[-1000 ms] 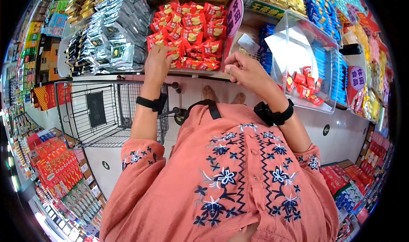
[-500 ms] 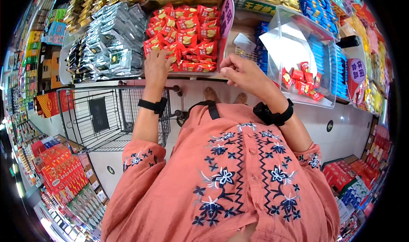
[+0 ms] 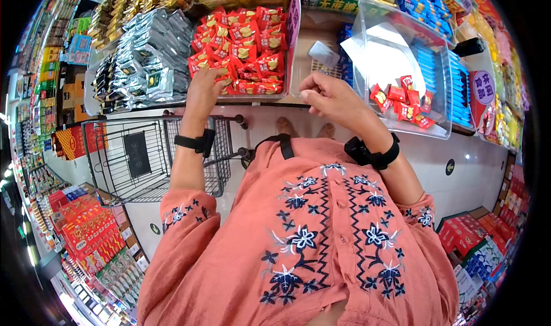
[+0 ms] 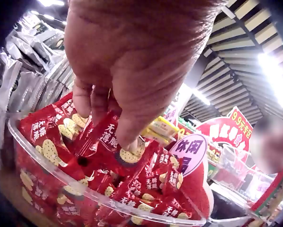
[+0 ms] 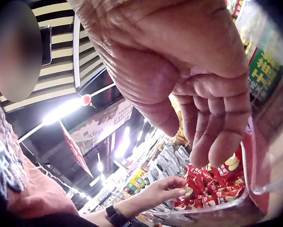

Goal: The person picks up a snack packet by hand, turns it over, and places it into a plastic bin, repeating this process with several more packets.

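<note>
My left hand (image 3: 201,95) reaches into the front left of a clear bin of red snack packets (image 3: 244,51). In the left wrist view, its thumb and fingers pinch a red packet (image 4: 103,142) among the others. My right hand (image 3: 333,98) hovers just in front of the neighbouring compartment, right of the red packets. Seen in the right wrist view, the right hand (image 5: 198,90) has loosely bent fingers and holds nothing. Several red packets (image 3: 406,103) lie in a tilted clear bin (image 3: 442,132) farther right, beside a white sheet (image 3: 396,62).
Silver packets (image 3: 149,56) fill the bin on the left. Blue packets (image 3: 427,10) and gold ones stand behind and to the right. A wire shopping cart (image 3: 138,154) is below the counter at left. A purple sign (image 3: 294,19) rises beside the red packets.
The counter and its bins have shifted left in the head view. The left hand remains at the same corner of the red packets, and the right hand still hovers with bent fingers.
</note>
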